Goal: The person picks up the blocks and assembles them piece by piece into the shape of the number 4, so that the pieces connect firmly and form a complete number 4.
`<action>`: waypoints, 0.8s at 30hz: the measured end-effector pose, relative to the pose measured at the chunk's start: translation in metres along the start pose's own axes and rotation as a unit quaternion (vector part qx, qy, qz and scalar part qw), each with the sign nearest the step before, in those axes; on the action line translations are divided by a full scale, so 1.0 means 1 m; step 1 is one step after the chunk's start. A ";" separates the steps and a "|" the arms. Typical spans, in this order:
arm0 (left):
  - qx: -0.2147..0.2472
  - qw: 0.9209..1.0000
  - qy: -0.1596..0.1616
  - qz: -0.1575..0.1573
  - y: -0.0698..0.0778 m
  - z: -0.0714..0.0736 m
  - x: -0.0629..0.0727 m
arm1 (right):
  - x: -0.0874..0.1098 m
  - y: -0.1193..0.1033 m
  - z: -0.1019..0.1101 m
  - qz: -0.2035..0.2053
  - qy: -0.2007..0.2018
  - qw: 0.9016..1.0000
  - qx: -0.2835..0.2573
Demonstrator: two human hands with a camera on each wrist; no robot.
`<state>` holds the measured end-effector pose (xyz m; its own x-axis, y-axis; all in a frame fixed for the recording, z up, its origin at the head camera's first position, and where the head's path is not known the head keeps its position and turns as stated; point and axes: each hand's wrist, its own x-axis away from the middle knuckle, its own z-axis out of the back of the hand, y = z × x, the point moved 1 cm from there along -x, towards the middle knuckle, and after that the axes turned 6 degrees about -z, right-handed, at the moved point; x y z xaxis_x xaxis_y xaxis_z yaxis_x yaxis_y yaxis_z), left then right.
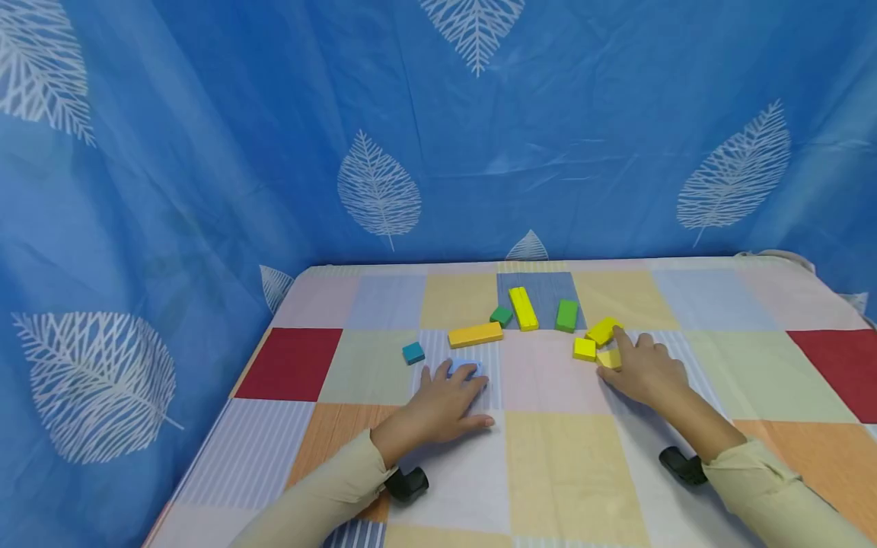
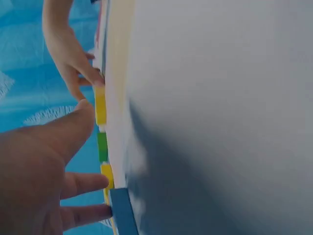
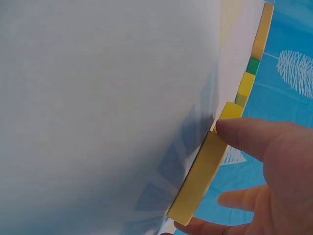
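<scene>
- On a counter (image 1: 569, 472) spread with patchwork cloth, I count nine blocks: four yellow, two green, two blue, one orange.
- My landmark is the orange block (image 1: 476, 335), long axis running nearly left to right.
- Just nearer than it lies the light blue block (image 2: 123, 210), partly covered by the left hand (image 1: 445, 407). I see that grip loose, fingers spread, fingertips touching the block and thumb clear.
- Well to the landmark's right, the pale yellow block (image 3: 200, 178) is at the right hand (image 1: 647, 373). Its long axis runs between thumb and a fingertip, one near each end; I cannot tell whether this grip pinches it.
- Beside it, also right of the landmark, are a small yellow block (image 1: 585, 349) and a slanted yellow block (image 1: 603, 332).
- By the landmark's right end sits a small green block (image 1: 502, 317). Farther right are a long yellow block (image 1: 524, 308), pointing away from me, and a larger green block (image 1: 566, 315).
- Left of the landmark and slightly nearer sits a teal-blue block (image 1: 413, 353).
</scene>
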<state>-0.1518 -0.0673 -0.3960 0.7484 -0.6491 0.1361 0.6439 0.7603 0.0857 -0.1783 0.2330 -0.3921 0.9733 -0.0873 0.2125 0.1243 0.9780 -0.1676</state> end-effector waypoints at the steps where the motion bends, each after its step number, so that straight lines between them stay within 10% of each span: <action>1: -0.003 1.000 -0.004 -0.014 0.002 0.001 0.001 | 0.001 0.000 0.000 0.000 0.002 1.000 0.000; 7: -0.010 0.992 -0.010 -0.124 0.014 0.005 0.005 | 0.002 0.002 0.002 0.003 0.007 1.000 -0.007; 14: 0.039 0.962 0.052 -0.264 0.021 0.001 0.004 | 0.002 0.002 0.004 0.006 0.004 1.000 -0.006; 19: 0.062 0.970 0.147 -0.183 0.021 -0.003 0.003 | 0.003 0.003 0.002 0.002 -0.001 1.000 -0.012; 24: 0.053 0.982 0.174 -0.052 0.021 -0.006 -0.001 | 0.005 0.005 0.003 -0.004 0.001 1.000 -0.018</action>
<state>-0.1384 -0.0508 -0.4002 0.7003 -0.6785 -0.2219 0.7134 0.6758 0.1853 -0.1738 0.2384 -0.3896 0.9724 -0.0962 0.2124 0.1397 0.9697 -0.2005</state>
